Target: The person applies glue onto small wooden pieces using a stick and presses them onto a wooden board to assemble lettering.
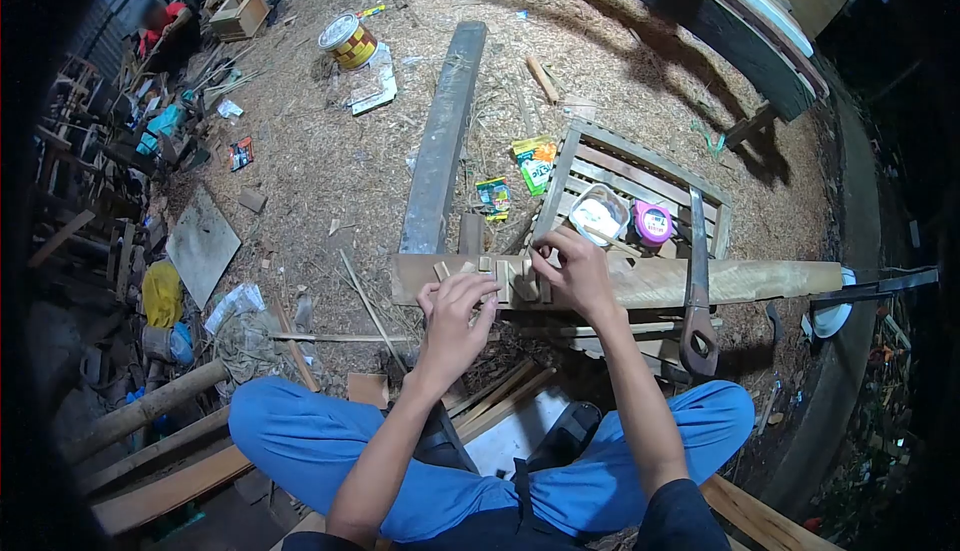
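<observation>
A pale wooden plank (750,284) lies crosswise in front of my knees. Several small wooden blocks (515,281) stand in a row on its left part. My left hand (458,313) rests at the left end of the row, fingers curled down; what lies under them is hidden. At the right end, my right hand (580,276) pinches a small wooden block (545,289) between thumb and fingers. Across the plank, right of this hand, lies a handsaw (698,271), its handle toward me.
Beyond the plank, a slatted wooden frame (577,146) holds a white tub (600,213) and a pink tape measure (652,223). A dark beam (445,141) runs away from me. A yellow-red can (350,43) stands farther off on wood shavings. Another person (165,31) sits far left.
</observation>
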